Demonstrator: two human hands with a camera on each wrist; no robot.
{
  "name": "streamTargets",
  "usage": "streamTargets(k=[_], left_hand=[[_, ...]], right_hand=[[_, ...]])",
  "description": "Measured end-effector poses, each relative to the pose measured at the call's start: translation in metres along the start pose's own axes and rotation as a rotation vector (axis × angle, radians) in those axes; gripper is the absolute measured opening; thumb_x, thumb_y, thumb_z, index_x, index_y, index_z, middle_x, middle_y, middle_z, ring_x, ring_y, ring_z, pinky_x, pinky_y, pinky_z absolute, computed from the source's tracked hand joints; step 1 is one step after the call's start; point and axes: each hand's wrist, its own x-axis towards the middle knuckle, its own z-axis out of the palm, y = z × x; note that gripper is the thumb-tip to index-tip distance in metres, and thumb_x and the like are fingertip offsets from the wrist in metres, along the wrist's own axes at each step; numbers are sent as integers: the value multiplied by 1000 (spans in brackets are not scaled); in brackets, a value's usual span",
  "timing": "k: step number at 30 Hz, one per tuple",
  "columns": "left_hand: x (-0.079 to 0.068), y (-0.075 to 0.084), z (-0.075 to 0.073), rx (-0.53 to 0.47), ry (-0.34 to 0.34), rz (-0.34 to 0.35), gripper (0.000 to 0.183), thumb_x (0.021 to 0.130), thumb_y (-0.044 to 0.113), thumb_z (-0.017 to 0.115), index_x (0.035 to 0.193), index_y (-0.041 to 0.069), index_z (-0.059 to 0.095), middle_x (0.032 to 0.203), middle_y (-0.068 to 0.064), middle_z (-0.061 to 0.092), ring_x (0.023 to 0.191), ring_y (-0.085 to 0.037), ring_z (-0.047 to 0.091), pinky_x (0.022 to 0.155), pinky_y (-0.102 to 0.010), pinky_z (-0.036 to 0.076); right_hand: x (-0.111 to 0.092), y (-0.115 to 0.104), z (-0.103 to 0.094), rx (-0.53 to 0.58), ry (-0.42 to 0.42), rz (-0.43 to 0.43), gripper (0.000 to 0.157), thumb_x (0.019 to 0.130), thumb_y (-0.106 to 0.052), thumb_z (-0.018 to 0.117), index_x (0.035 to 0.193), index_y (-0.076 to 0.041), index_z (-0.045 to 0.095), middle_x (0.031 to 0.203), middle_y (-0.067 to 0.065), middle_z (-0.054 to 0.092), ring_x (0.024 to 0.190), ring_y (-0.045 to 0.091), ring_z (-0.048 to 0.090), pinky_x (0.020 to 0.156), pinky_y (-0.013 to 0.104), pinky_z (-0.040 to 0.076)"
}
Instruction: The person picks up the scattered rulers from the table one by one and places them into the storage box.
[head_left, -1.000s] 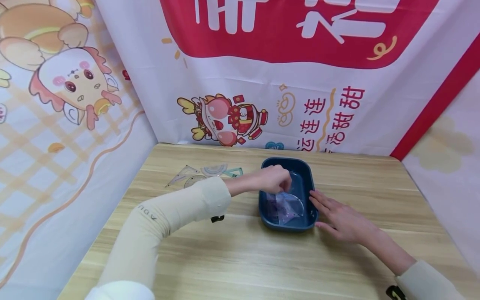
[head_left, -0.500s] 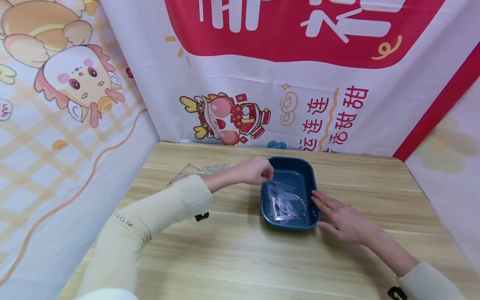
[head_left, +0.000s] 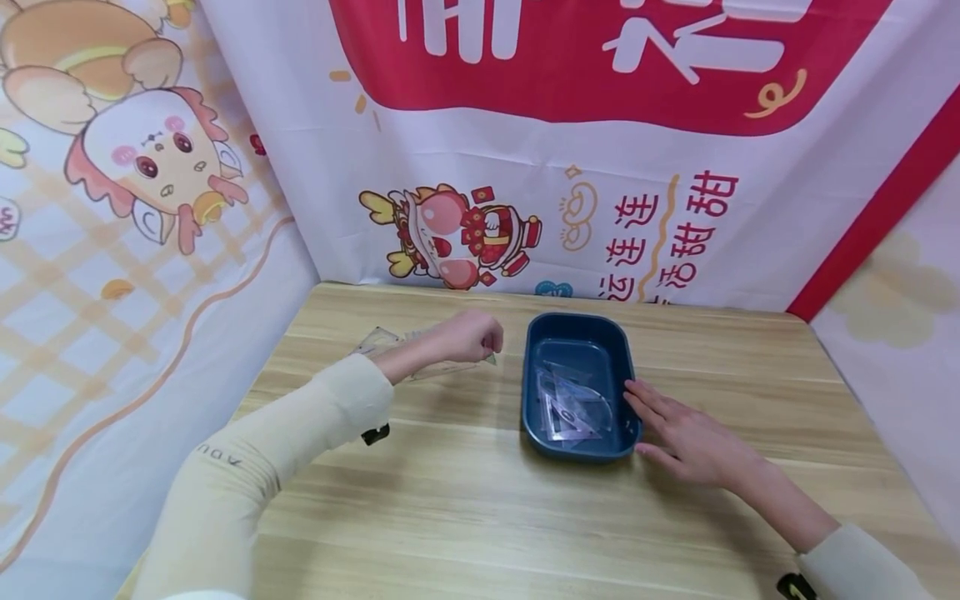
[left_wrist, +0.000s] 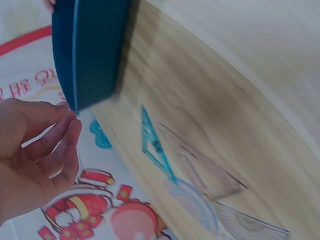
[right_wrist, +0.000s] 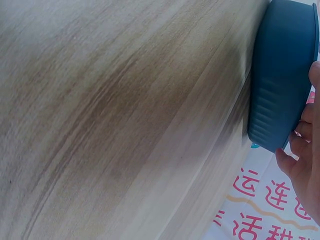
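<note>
My left hand (head_left: 471,335) hangs above the plastic drawing tools at the back left, fingers loosely bent and holding nothing. Below it, the left wrist view shows a teal set square (left_wrist: 158,145), a clear set square (left_wrist: 222,187), a bluish protractor (left_wrist: 194,200) and a clear protractor (left_wrist: 252,224) on the table. Right of that hand stands a dark blue tray (head_left: 577,329). Clear plastic drawing tools (head_left: 572,410) lie overlapping in its near half. My right hand (head_left: 693,442) rests its extended fingers against the tray's right side, thumb by the near corner.
The wood-grain table (head_left: 465,517) ends at a hanging printed cloth (head_left: 300,167) behind it. Another patterned cloth (head_left: 97,350) hangs along the left side. A dark wrist device (head_left: 376,434) sits under the left sleeve (head_left: 300,442).
My left hand has withdrawn leftward from inside the tray to above the drawing tools. The purplish clear pieces it was at now lie in the tray. My right hand has stayed at the tray's side.
</note>
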Motion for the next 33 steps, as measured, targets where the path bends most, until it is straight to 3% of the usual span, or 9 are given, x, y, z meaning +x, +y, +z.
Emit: streamTargets(k=[7, 17, 25, 29, 33], left_hand=[[-9, -25, 6, 40, -11, -63, 18, 83, -6, 66, 95, 2, 75, 94, -11, 73, 90, -22, 66, 82, -31, 57], [-23, -53, 22, 137, -85, -213, 29, 86, -3, 66, 115, 2, 70, 113, -12, 68, 108, -27, 63, 97, -39, 54], [-29, -78, 36, 180, -50, -156, 23, 92, 13, 68, 111, 0, 70, 112, -16, 69, 103, -29, 65, 95, -43, 54], [-29, -87, 43, 226, -64, -144, 20, 95, 17, 66, 111, 5, 70, 115, -16, 65, 101, -28, 63, 95, -45, 54], [-28, -92, 47, 279, -88, -160, 23, 93, 19, 69, 114, 9, 66, 124, -16, 61, 109, -30, 59, 96, -48, 52]], right_hand=[[0, 1, -2, 4, -10, 5, 76, 99, -56, 50, 155, -8, 32, 165, 12, 25, 147, 31, 37, 110, 50, 44], [1, 1, 0, -10, -7, 3, 76, 99, -58, 47, 155, -7, 34, 165, 12, 25, 147, 32, 37, 110, 51, 45], [1, 1, 2, -1, -4, -1, 76, 99, -56, 49, 154, -7, 34, 165, 12, 26, 147, 32, 36, 110, 50, 44], [1, 2, 3, 2, -6, 4, 76, 99, -57, 48, 155, -8, 33, 165, 12, 25, 147, 32, 36, 110, 50, 44], [1, 2, 3, 10, -4, 10, 77, 99, -57, 49, 155, -8, 33, 165, 11, 24, 147, 32, 37, 110, 51, 44]])
